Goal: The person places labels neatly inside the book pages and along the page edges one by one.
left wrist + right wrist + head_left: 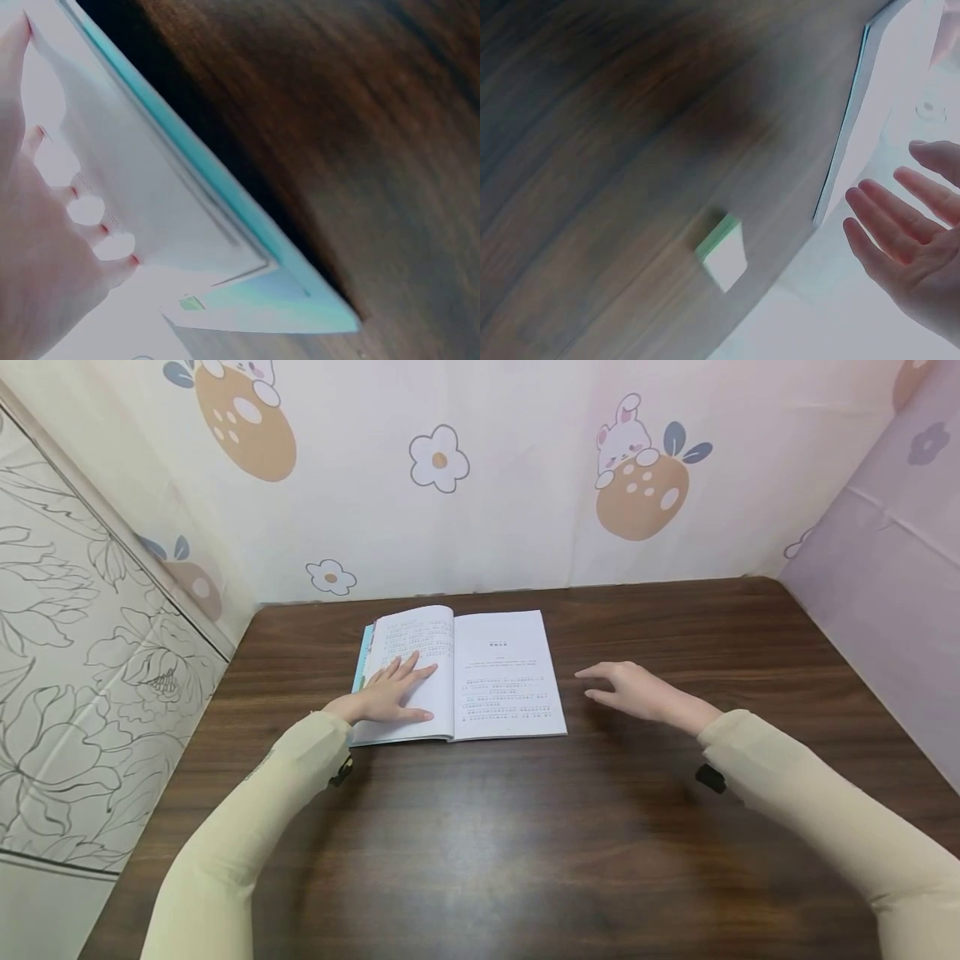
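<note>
An open book [504,681] lies on the dark wooden table, its printed pages facing up and a light blue cover edge [217,176] showing on the left side. Spread across the left page is my left hand [385,696], fingers straight and resting on the paper. My right hand [633,690] hovers over the table to the right of the book, apart from it, fingers loosely extended and holding nothing. In the right wrist view, a small white and green block [725,260] sits on the table; the head view does not show it.
The wooden table [480,852] reaches back to a curtain [517,485] printed with rabbits and flowers. A flower-patterned panel [97,677] stands along the left side, and a pale curtain [877,577] hangs on the right.
</note>
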